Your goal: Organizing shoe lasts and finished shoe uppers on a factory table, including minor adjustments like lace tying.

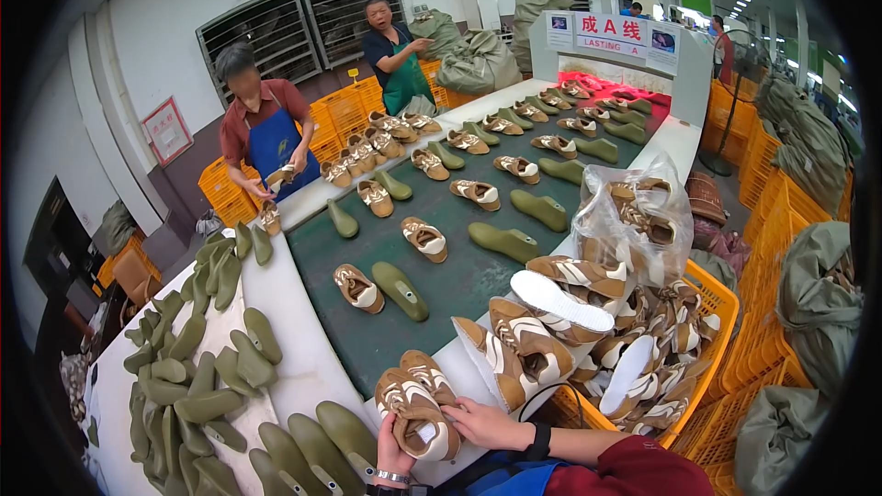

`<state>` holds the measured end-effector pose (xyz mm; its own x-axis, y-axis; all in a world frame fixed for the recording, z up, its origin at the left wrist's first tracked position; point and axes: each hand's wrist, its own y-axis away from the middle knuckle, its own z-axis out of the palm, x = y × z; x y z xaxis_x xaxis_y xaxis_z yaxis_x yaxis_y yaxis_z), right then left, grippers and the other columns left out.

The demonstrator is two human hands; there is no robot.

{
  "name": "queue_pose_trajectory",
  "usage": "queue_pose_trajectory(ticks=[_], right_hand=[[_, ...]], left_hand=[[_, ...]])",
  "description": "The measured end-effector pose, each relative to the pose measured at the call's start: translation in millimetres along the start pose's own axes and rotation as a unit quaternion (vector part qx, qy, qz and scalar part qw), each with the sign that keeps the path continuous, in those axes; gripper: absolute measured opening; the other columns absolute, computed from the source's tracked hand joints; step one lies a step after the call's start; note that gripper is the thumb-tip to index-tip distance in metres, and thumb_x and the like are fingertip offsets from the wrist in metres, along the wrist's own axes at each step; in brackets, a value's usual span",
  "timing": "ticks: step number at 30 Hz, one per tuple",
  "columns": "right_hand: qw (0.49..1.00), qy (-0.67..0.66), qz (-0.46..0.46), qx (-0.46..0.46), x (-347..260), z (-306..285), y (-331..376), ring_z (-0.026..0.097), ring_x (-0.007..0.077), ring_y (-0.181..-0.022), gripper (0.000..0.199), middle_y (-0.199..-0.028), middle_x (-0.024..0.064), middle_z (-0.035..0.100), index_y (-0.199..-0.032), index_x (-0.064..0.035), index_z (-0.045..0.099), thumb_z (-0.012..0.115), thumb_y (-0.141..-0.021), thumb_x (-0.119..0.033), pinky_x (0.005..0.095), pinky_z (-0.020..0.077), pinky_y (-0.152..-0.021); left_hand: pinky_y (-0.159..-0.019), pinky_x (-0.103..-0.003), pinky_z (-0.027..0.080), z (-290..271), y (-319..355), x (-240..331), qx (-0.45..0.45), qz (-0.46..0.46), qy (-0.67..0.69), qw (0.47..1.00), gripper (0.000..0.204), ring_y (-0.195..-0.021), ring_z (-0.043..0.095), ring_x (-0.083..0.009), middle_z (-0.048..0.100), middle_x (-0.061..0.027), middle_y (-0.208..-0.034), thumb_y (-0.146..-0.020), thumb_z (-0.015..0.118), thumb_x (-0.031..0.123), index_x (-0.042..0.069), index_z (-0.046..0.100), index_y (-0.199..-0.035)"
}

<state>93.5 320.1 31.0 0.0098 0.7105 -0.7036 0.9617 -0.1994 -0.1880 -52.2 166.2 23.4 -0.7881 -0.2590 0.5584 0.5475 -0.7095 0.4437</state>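
Note:
At the near edge of the work table, a brown-and-white sneaker [401,398] sits between my hands with its heel toward me. My left hand [393,453] is closed around its left side near the heel. The fingers of my right hand [487,425] grip the shoe's opening from the right. A second sneaker [426,369] stands just beyond it, partly covered. Right of my hands lie more sneakers [525,349], and a white-soled shoe [560,303] rests on its side. Several green shoe lasts [317,450] are lined up left of my left hand.
A green conveyor belt [367,253] carries shoes and lasts. Many loose lasts [188,377] cover the white table at left. An orange crate [721,312] full of shoes stands at right, beside a clear plastic bag [675,220]. Two people [276,133] stand across the belt.

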Motion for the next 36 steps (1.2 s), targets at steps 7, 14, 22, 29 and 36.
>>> queue_pose_trajectory(ticks=[7,14,22,29,36], right_hand=[[0.996,0.071,0.036,0.034,8,-13,9,0.062,0.0378,-0.085,0.039,-0.119,0.0198,0.049,-0.122,-0.0106,0.055,0.056,-0.089,-0.033,0.0424,0.0516,-0.075],[0.999,0.027,0.033,0.013,-7,-35,3,0.061,0.0348,-0.096,0.043,-0.121,0.0177,0.052,-0.126,-0.0095,0.052,0.057,-0.088,-0.030,0.0421,0.0516,-0.078],[0.987,-0.063,-0.145,0.013,-58,-64,-27,0.043,0.0410,-0.120,0.063,-0.137,0.0236,0.035,-0.137,-0.0167,0.044,0.067,-0.079,-0.013,0.0416,0.0392,-0.099],[0.977,-0.069,-0.195,0.056,-53,-56,-29,0.045,0.0400,-0.120,0.060,-0.136,0.0226,0.037,-0.132,-0.0136,0.049,0.059,-0.074,0.001,0.0417,0.0397,-0.100],[0.974,-0.116,-0.175,0.085,-54,-49,-22,0.055,0.0353,-0.112,0.050,-0.128,0.0192,0.052,-0.123,-0.0061,0.053,0.053,-0.074,0.004,0.0374,0.0468,-0.093]], left_hand=[[-0.101,-0.042,0.042,1,-4,-10,-0.004,-0.003,0.016,1.000,0.046,-0.114,0.055,-0.0286,0.057,-0.0157,-0.124,-0.096,0.037,0.032,0.000,0.049,-0.126],[-0.090,-0.039,0.049,14,34,18,0.047,0.105,-0.006,0.993,0.037,-0.098,0.062,-0.0265,0.063,-0.0135,-0.110,-0.090,0.046,0.025,0.000,0.055,-0.116],[-0.091,-0.035,0.046,47,61,9,-0.042,0.094,-0.198,0.975,0.043,-0.110,0.055,-0.0242,0.054,-0.0099,-0.127,-0.099,0.043,0.030,0.004,0.042,-0.133],[-0.100,-0.037,0.041,54,64,17,-0.039,0.135,-0.106,0.984,0.046,-0.119,0.048,-0.0216,0.047,-0.0114,-0.133,-0.101,0.039,0.031,0.001,0.037,-0.136],[-0.084,-0.028,0.046,72,80,27,0.005,0.201,-0.286,0.937,0.034,-0.098,0.057,-0.0153,0.060,-0.0074,-0.112,-0.093,0.056,0.022,-0.002,0.055,-0.118]])
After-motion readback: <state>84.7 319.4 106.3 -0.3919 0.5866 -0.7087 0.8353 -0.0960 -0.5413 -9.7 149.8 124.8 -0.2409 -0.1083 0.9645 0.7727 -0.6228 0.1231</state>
